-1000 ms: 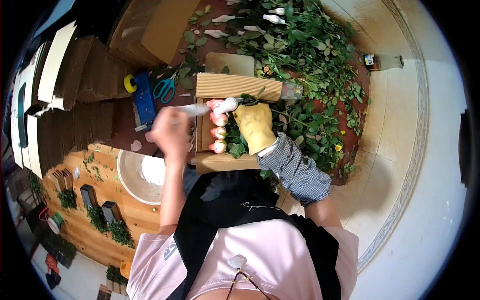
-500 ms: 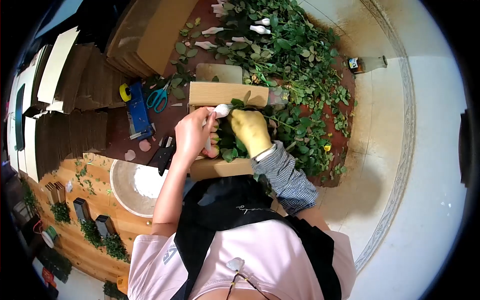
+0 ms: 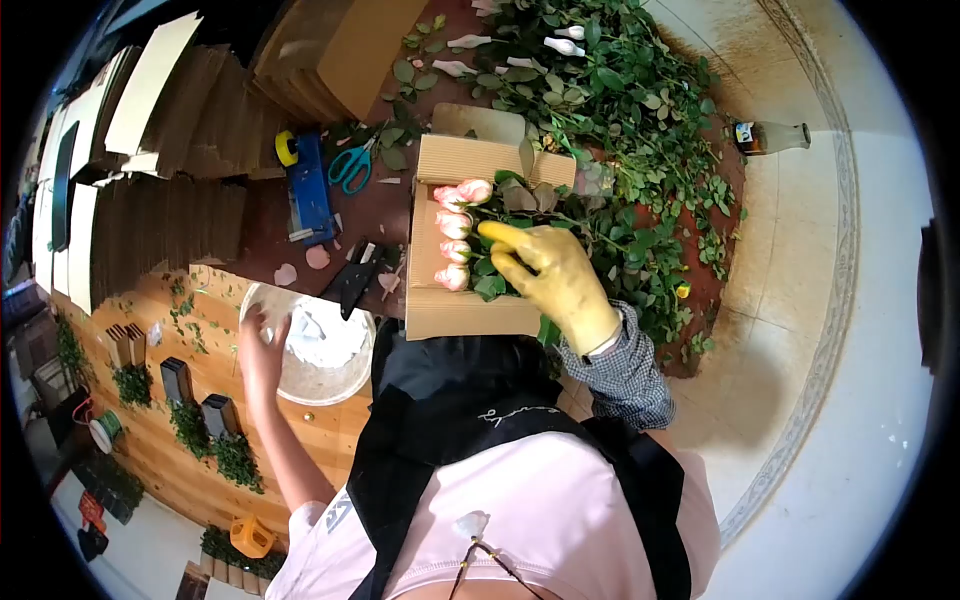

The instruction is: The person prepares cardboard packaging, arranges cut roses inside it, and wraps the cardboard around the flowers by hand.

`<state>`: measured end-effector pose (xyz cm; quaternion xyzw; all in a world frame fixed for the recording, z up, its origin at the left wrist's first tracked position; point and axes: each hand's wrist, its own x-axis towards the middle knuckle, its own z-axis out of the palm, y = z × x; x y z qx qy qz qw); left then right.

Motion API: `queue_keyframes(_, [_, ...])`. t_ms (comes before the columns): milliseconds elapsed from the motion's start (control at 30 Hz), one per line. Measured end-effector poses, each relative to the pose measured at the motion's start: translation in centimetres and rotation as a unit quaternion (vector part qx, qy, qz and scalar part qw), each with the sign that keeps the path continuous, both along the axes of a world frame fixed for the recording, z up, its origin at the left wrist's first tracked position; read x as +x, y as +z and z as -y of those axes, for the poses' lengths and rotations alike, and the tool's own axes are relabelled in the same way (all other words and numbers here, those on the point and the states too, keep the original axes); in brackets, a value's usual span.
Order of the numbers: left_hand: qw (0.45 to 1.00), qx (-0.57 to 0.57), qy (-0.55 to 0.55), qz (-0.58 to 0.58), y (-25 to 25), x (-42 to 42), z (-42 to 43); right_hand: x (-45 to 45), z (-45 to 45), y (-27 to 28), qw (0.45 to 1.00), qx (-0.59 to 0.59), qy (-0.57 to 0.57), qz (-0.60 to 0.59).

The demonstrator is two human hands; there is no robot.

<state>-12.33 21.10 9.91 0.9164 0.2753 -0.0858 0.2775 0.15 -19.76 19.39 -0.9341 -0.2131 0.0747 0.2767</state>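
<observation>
Several pink roses (image 3: pixel 453 225) lie in a column on a folded corrugated cardboard sheet (image 3: pixel 465 315), their leafy stems (image 3: pixel 535 200) running right. My right hand (image 3: pixel 555 275), in a yellow glove, hovers over the stems just right of the blooms. Its index finger points at the roses and its fingers are apart, with nothing seen in them. My left hand (image 3: pixel 262 345) is bare and open at the left rim of a round pale tub (image 3: pixel 338 393). White netting-like pieces (image 3: pixel 325 335) lie inside that tub. Part of the left fingers is hard to make out.
Beside the cardboard lie a black stapler-like tool (image 3: pixel 358 280), teal scissors (image 3: pixel 351 168) and a blue tape dispenser (image 3: pixel 310 190). Cardboard stacks (image 3: pixel 185 225) stand at left. A heap of leafy rose stems (image 3: pixel 640 130) covers the right, near a glass bottle (image 3: pixel 772 137).
My left hand has moved from the roses down-left to the tub, and the white net sleeve it held has left it. My right hand has come off the stems and opened. The view has shifted.
</observation>
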Motion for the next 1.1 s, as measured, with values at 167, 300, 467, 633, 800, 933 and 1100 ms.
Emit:
queue_keyframes(167, [0.952, -0.236, -0.177, 0.083, 2.9, 8.0, 12.7, 0.0, -2.8, -7.6, 0.955, -0.268, 0.062, -0.110])
queue_keyframes(300, [0.889, -0.156, -0.418, 0.100, 3.5, 10.5, 17.4, -0.3, -1.6, -5.6, 0.994, -0.113, 0.001, 0.001])
queue_keyframes(467, [0.858, -0.142, -0.469, 0.153, 1.7, 12.0, 19.1, -0.4, 0.4, 0.4, 0.998, -0.040, -0.032, -0.026])
queue_keyframes(633, [0.877, -0.169, -0.435, 0.118, 1.6, 14.4, 18.1, 0.3, 0.5, 1.0, 0.992, -0.095, 0.077, -0.034])
queue_keyframes(800, [0.874, -0.295, -0.379, 0.080, 1.5, 13.5, 16.6, 0.2, -3.9, -5.4, 0.919, -0.312, 0.194, -0.143])
queue_keyframes(933, [0.898, -0.392, -0.200, -0.005, 1.4, 11.6, 14.1, -0.3, -1.8, -4.6, 0.976, -0.148, 0.144, -0.064])
queue_keyframes(1100, [0.908, -0.386, -0.154, 0.054, 0.2, 9.9, 16.8, -2.4, -1.3, -4.7, 0.995, -0.101, -0.010, 0.001])
